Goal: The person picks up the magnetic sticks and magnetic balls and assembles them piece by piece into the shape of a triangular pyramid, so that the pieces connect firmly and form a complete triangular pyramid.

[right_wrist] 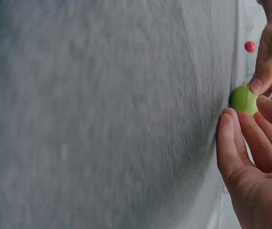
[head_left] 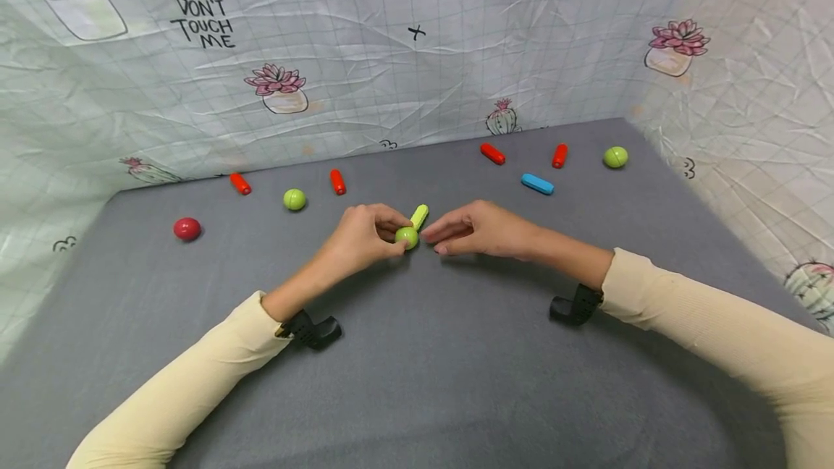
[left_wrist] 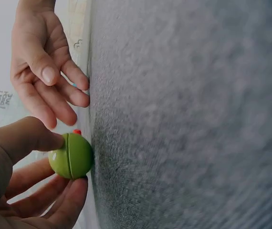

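Note:
Between thumb and fingers my left hand (head_left: 363, 237) pinches a small green ball (head_left: 407, 238), which is low at the grey table surface. A seam runs round the ball (left_wrist: 71, 156) in the left wrist view. Just behind it lies a yellow-green stick-like piece (head_left: 420, 216), partly hidden by the ball and hand. My right hand (head_left: 485, 230) hovers just right of the ball, fingers loosely bent and thumb apart, with nothing held. In the left wrist view a gap shows between the right hand (left_wrist: 45, 67) and the ball.
On the grey table (head_left: 404, 368) lie a red ball (head_left: 187, 229) and another green ball (head_left: 295, 200) at left, with red sticks (head_left: 240, 183) (head_left: 337, 182) nearby. At back right are red sticks (head_left: 492, 153) (head_left: 560, 155), a blue stick (head_left: 537, 184) and a green ball (head_left: 615, 157). Patterned cloth (head_left: 404, 56) hangs behind.

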Demonstrator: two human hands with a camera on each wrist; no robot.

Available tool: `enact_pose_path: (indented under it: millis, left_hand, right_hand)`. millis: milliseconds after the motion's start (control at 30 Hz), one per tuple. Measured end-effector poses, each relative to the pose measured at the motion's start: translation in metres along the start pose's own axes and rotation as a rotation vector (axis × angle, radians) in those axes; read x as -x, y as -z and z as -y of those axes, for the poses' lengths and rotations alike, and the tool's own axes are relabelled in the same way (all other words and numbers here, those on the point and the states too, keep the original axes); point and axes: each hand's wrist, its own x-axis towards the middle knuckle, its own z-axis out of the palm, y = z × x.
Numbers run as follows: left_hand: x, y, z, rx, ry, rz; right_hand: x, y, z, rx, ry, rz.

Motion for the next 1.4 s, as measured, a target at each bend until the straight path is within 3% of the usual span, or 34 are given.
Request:
enact_pose_path:
  millis: [300,433,567,733,967,1400]
  left_hand:
    - [-0.005,0.004,0.002,0.007,0.049,0.015]
    - [-0.007,0.006,0.003,0.009,0.088,0.030]
    - [-0.008,0.010,0.003,0.004,0.121,0.041]
    - [-0.009,0.011,0.005,0.007,0.133,0.046]
    - [-0.010,0.012,0.004,0.000,0.118,0.050]
    - [-0.012,0.014,0.004,0.013,0.135,0.066]
  right_hand:
    - [0.016,0.033,-0.008,0.262,0.019,-0.146]
    - [0.027,0.050,-0.012,0.353,0.040,-0.250]
    - [0.037,0.068,-0.018,0.467,0.026,-0.376]
    - [0.050,0.089,-0.026,0.610,-0.007,-0.455]
    - [0.069,0.115,-0.037,0.705,-0.062,-0.512]
    - [0.076,0.134,-0.052,0.768,-0.165,-0.466]
